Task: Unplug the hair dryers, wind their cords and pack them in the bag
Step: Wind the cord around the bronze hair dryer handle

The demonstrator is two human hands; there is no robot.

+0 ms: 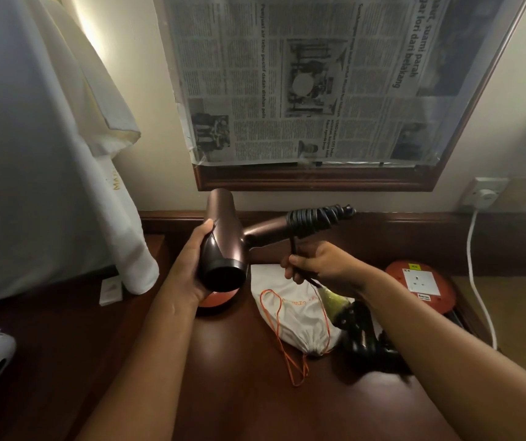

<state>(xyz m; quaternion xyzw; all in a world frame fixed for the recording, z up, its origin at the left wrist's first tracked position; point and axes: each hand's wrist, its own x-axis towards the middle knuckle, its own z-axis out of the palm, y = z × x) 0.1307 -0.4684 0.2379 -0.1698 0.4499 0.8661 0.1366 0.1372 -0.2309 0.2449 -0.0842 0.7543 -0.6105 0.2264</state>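
My left hand (196, 268) grips the barrel of a bronze-brown hair dryer (221, 237), held above the desk with its nozzle toward me. Its handle points right, and the black cord (315, 218) is coiled in several turns around it. My right hand (312, 265) pinches the free end of that cord just below the coil. Under my right hand lies a white drawstring bag (290, 313) with an orange cord. A second, black hair dryer (363, 338) lies to the bag's right, partly hidden by my right forearm.
A red round extension reel (420, 288) with a socket sits at the right; a white cable (474, 265) runs from it up to a wall socket (484, 194). White towels (48, 186) hang at the left. A newspaper-covered mirror (319, 81) is on the wall behind the dark wooden desk (223, 377).
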